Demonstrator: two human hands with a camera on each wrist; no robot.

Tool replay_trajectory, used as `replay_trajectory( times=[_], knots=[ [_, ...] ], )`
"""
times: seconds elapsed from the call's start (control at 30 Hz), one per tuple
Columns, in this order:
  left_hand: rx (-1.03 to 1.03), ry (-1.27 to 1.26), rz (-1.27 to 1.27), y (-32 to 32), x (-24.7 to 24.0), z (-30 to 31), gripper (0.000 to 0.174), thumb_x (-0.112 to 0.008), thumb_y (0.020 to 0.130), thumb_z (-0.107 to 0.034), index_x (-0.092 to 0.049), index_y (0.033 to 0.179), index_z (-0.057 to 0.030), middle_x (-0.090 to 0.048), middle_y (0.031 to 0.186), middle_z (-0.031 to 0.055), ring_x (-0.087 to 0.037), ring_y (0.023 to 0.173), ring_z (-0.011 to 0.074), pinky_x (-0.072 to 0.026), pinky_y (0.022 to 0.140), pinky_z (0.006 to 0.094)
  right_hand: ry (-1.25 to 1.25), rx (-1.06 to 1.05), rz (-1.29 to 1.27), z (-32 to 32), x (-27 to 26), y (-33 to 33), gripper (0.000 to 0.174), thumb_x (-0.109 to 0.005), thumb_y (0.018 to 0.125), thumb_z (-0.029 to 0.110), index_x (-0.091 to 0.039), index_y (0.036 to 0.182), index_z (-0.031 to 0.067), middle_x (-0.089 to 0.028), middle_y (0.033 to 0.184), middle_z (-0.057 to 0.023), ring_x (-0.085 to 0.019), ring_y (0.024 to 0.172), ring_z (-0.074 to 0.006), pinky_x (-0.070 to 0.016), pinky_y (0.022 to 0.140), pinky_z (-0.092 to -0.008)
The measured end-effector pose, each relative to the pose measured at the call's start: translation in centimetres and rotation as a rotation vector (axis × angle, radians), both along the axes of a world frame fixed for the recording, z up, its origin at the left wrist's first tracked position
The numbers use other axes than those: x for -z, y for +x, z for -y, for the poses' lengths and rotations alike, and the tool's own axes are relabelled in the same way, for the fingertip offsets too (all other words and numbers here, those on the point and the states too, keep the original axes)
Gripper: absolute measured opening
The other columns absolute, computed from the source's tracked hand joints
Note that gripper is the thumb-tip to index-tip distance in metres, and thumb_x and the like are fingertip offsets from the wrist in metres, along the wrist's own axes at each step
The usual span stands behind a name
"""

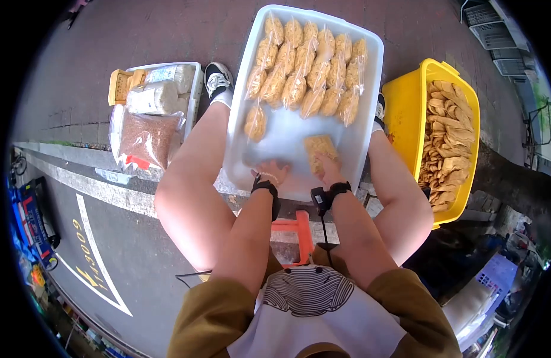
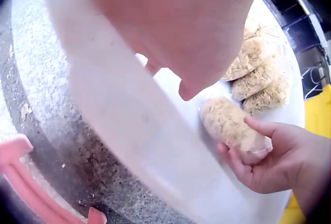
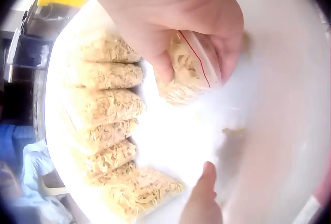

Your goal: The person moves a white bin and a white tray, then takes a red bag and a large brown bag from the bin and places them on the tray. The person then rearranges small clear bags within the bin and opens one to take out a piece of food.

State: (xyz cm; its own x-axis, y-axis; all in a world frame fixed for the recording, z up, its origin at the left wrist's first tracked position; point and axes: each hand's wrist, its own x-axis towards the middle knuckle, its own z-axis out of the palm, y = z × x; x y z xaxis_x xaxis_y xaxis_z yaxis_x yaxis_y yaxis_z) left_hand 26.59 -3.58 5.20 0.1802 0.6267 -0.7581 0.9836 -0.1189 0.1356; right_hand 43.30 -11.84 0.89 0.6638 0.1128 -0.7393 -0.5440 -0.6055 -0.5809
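Note:
My right hand (image 1: 327, 169) grips one end of a clear zip bag of pale yellow shreds (image 1: 319, 149), thumb on one side and fingers on the other. A red line runs along the bag's end in the right wrist view, close to the palm. The bag is over the near right part of a large white tray (image 1: 275, 149). My left hand (image 1: 272, 172) is over the near left of the same tray with nothing in its fingers. Several similar filled bags (image 1: 304, 65) lie in rows at the tray's far end, and a single bag (image 1: 255, 123) sits nearer on the left.
A yellow bin (image 1: 405, 98) of flat tan pieces (image 1: 448, 143) stands to the right. On the left, a smaller white tray (image 1: 195, 89) bears white packages (image 1: 153, 98) and a bag of reddish-brown grains (image 1: 145, 138). Below the big tray is an orange-red frame (image 1: 304, 235).

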Motion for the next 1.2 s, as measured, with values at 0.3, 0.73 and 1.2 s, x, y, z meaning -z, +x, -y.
replay_trajectory(
  times=[0.3, 0.73, 1.2],
  knots=[
    [0.033, -0.005, 0.163, -0.9, 0.3, 3.0, 0.052, -0.06, 0.076, -0.037, -0.048, 0.113, -0.0028, -0.047, 0.116, 0.0226, -0.043, 0.113, 0.0371, -0.0341, 0.097, 0.044, 0.404, -0.352, 0.123, -3.7, -18.7, 3.3, 0.056, -0.078, 0.064, 0.021, -0.05, 0.106, -0.0017, -0.061, 0.083, -0.0141, -0.06, 0.061, -0.0177, -0.046, 0.045, -0.0288],
    [-0.849, 0.654, 0.81, -1.0, 0.1, -2.7, 0.054, -0.07, 0.073, -0.022, -0.048, 0.113, 0.008, -0.054, 0.11, 0.0248, -0.052, 0.104, 0.0344, -0.0406, 0.089, 0.0386, 0.377, -0.144, -0.065, -3.0, -14.1, 1.1, 0.06, -0.064, 0.074, 0.009, -0.034, 0.124, -0.0007, -0.053, 0.103, -0.0165, -0.061, 0.088, -0.0272, -0.0503, 0.074, -0.0359],
    [-0.261, 0.466, 0.663, -0.1, -8.6, -5.4, 0.017, -0.062, 0.081, -0.016, -0.062, 0.082, 0.001, -0.064, 0.072, 0.013, -0.063, 0.066, 0.0205, -0.0492, 0.063, 0.0328, 0.221, -0.747, 0.112, 7.1, 2.3, -1.9, 0.025, -0.054, 0.078, 0.013, -0.059, 0.101, 0.0071, -0.063, 0.092, -0.0135, -0.06, 0.089, -0.0268, -0.0463, 0.079, -0.0375]
  ],
)
